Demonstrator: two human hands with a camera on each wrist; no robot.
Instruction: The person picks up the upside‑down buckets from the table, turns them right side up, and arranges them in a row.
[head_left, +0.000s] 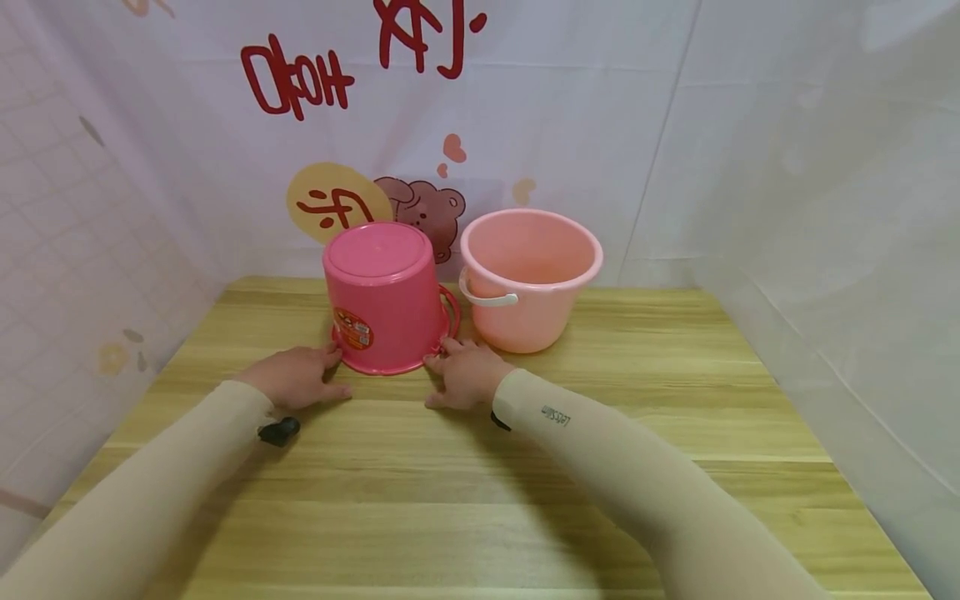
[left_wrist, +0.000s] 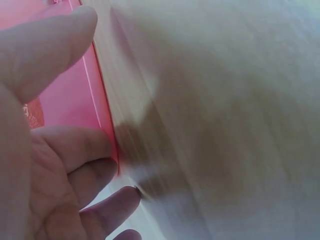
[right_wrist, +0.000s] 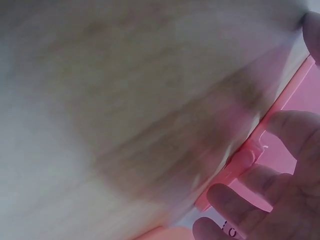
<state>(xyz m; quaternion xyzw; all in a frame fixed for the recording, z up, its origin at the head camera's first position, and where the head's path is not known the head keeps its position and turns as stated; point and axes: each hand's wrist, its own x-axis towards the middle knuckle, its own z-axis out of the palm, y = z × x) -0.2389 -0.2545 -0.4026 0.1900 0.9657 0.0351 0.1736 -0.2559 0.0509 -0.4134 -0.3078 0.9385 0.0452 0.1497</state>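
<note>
A deep pink bucket [head_left: 384, 292] stands upside down on the wooden table, its rim on the tabletop, a round red label on its side and its handle at the right. My left hand [head_left: 300, 377] touches the rim at the left with loosely bent fingers, thumb spread toward me. At the rim's right side, by the handle joint, my right hand [head_left: 468, 375] rests its fingertips. The right wrist view has these fingertips along the rim [right_wrist: 245, 157]. Just right of it a light pink bucket [head_left: 528, 312] stands upright, its white handle [head_left: 491, 298] hanging at the front left.
The wooden table [head_left: 420, 508] stretches from the buckets toward me. Behind them hangs a white cloth [head_left: 570, 125] printed with red characters, hearts and a bear. Light cloth walls border the table left and right [head_left: 840, 250].
</note>
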